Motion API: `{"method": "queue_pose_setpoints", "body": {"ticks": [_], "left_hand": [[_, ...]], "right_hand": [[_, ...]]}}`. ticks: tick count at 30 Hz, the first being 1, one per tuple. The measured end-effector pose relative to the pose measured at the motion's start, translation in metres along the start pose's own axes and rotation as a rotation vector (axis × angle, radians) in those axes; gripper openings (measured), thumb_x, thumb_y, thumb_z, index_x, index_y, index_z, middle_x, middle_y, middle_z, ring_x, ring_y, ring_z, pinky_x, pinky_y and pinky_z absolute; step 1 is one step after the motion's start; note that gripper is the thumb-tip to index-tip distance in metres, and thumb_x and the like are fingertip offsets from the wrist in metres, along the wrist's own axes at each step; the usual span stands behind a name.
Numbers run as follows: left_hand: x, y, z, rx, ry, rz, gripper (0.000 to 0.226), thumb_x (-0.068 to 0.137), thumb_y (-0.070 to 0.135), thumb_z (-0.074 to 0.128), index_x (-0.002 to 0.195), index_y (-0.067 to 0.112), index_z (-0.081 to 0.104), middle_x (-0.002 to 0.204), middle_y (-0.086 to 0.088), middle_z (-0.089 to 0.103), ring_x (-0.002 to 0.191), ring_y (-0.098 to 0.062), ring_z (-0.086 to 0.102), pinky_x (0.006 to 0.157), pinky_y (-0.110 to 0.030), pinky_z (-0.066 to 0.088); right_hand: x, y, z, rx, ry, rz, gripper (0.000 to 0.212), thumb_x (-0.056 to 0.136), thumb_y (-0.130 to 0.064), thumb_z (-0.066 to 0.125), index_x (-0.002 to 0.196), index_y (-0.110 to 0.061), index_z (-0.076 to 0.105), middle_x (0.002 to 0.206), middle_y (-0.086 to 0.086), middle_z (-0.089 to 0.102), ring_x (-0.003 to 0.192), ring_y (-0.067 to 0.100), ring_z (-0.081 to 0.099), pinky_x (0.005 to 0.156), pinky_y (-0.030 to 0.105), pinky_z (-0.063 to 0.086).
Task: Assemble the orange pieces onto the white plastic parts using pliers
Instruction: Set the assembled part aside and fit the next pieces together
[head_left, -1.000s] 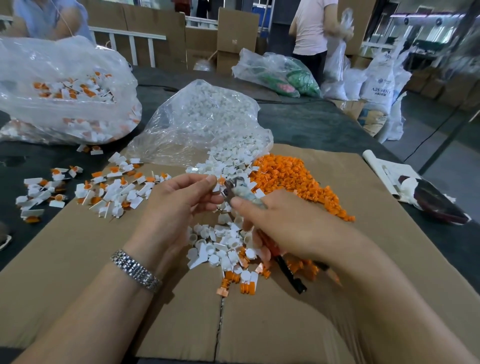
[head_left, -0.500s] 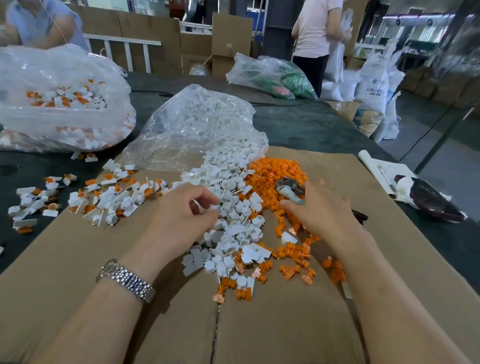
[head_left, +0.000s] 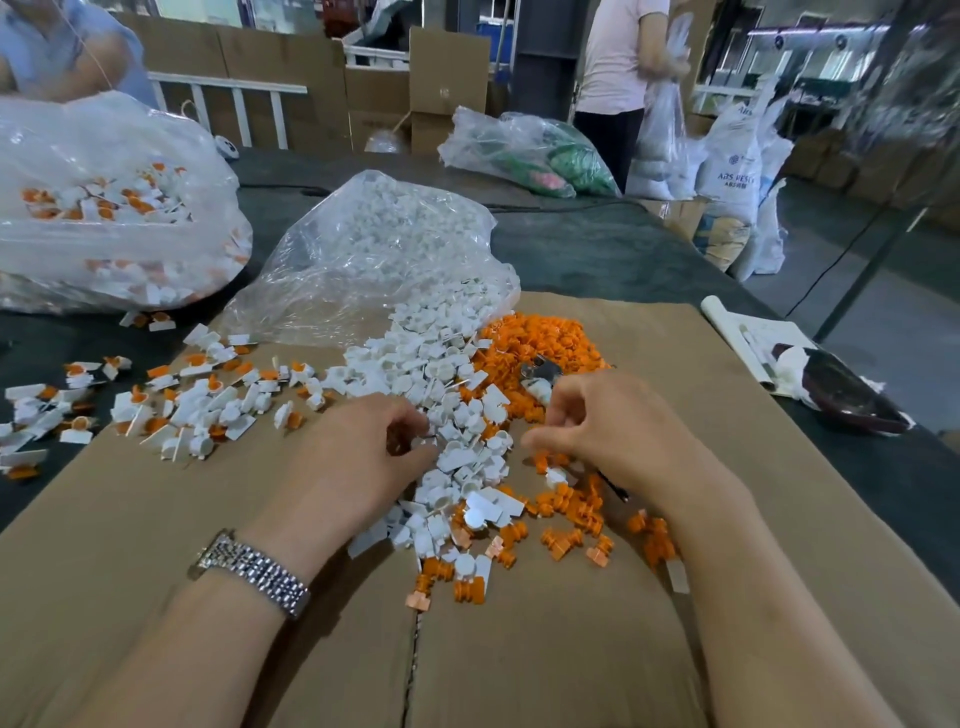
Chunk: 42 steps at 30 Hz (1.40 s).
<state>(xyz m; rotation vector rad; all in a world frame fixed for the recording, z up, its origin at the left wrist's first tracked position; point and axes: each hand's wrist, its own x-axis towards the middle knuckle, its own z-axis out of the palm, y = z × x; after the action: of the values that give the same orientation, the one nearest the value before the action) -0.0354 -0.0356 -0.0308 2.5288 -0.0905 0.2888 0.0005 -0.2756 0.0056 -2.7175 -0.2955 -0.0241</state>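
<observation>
My right hand is shut on the pliers; their metal jaws stick out above my knuckles and a dark handle tip shows below my palm. Thumb and forefinger of that hand reach into loose orange pieces at the near edge of the orange heap. My left hand, a metal watch on its wrist, curls over the pile of white plastic parts, fingertips pinching among them; whether one is gripped is hidden. Both piles lie on a sheet of brown cardboard.
Assembled white-and-orange parts are scattered to the left. A clear bag of white parts lies behind the piles, a bag of assembled parts at far left. A dark dish on paper sits right. People stand beyond the table.
My hands parted from a joined position over the piles. The right hand with the pliers swung out to the orange heap, then came lower; the left dropped onto the white parts.
</observation>
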Motion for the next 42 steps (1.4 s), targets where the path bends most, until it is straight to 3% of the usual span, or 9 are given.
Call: {"method": "queue_pose_setpoints", "body": {"ticks": [8,12,15,18,27,30,36,38,42], "left_hand": [[0.002,0.0,-0.001,-0.127,0.035,-0.063,0.016,0.094,0.024,0.073,0.094,0.039,0.068,0.088,0.018,0.067,0.072,-0.001,0.065,0.055,-0.013,0.044],[0.001,0.005,-0.014,-0.679,-0.013,-0.233,0.021,0.094,0.012,0.071,0.106,0.029,0.075,0.087,0.005,0.079,0.067,-0.006,0.074,0.05,-0.015,0.052],[0.004,0.008,-0.019,-1.196,-0.16,-0.356,0.025,0.082,-0.002,0.073,0.106,0.003,0.076,0.098,-0.021,0.078,0.093,-0.03,0.078,0.069,-0.024,0.062],[0.005,0.005,-0.017,-1.393,-0.257,-0.351,0.026,0.074,-0.006,0.074,0.099,-0.002,0.078,0.104,-0.028,0.075,0.102,-0.038,0.075,0.073,-0.027,0.063],[0.001,0.01,-0.015,-1.375,-0.319,-0.263,0.026,0.082,-0.005,0.071,0.106,0.001,0.078,0.109,-0.028,0.074,0.094,-0.032,0.077,0.072,-0.026,0.062],[0.0,0.013,-0.016,-1.37,-0.298,-0.25,0.026,0.078,-0.003,0.072,0.103,0.001,0.078,0.105,-0.028,0.075,0.09,-0.03,0.078,0.073,-0.026,0.062],[-0.001,0.016,-0.017,-1.375,-0.241,-0.219,0.032,0.069,0.006,0.081,0.101,0.007,0.08,0.106,-0.024,0.076,0.093,-0.029,0.078,0.076,-0.029,0.063],[-0.002,0.016,-0.017,-1.316,-0.188,-0.199,0.033,0.068,0.009,0.082,0.101,0.01,0.08,0.106,-0.022,0.077,0.095,-0.03,0.077,0.078,-0.031,0.063],[-0.007,0.021,-0.016,-1.115,-0.1,-0.12,0.024,0.077,0.015,0.08,0.101,0.019,0.081,0.102,-0.011,0.08,0.095,-0.027,0.078,0.079,-0.024,0.061]], "right_hand": [[-0.003,-0.006,0.005,-0.102,-0.075,-0.116,0.02,0.085,-0.037,0.08,0.099,-0.024,0.073,0.085,-0.012,0.068,0.084,0.005,0.062,0.072,0.026,0.049],[-0.003,-0.003,0.005,-0.048,-0.029,-0.154,0.014,0.095,-0.036,0.068,0.104,-0.026,0.074,0.089,-0.013,0.066,0.082,0.003,0.058,0.07,0.021,0.046],[-0.003,-0.005,0.004,0.145,-0.003,-0.186,0.006,0.093,-0.03,0.072,0.099,-0.027,0.071,0.087,-0.014,0.065,0.077,0.001,0.059,0.065,0.015,0.043],[-0.004,-0.01,0.003,0.312,-0.025,-0.213,0.004,0.094,-0.023,0.072,0.094,-0.026,0.07,0.083,-0.014,0.065,0.073,-0.006,0.059,0.066,0.009,0.046],[-0.011,-0.027,0.001,0.795,-0.007,-0.275,0.004,0.098,-0.022,0.065,0.097,-0.022,0.069,0.08,-0.006,0.069,0.075,0.006,0.063,0.071,0.02,0.054],[-0.012,-0.033,0.006,0.795,-0.059,-0.302,0.004,0.099,-0.017,0.064,0.1,-0.016,0.068,0.079,-0.012,0.066,0.073,0.0,0.061,0.069,0.016,0.05],[-0.012,-0.038,0.01,0.768,0.01,-0.329,0.005,0.1,-0.016,0.062,0.103,-0.014,0.066,0.085,-0.009,0.065,0.078,0.005,0.06,0.071,0.023,0.052],[-0.013,-0.039,0.013,0.739,0.025,-0.328,0.003,0.1,-0.015,0.062,0.101,-0.014,0.064,0.082,-0.009,0.062,0.07,-0.001,0.056,0.063,0.018,0.048],[-0.012,-0.039,0.016,0.664,0.078,-0.334,0.002,0.098,-0.018,0.064,0.098,-0.018,0.062,0.081,-0.008,0.061,0.065,0.006,0.051,0.06,0.019,0.046]]}}
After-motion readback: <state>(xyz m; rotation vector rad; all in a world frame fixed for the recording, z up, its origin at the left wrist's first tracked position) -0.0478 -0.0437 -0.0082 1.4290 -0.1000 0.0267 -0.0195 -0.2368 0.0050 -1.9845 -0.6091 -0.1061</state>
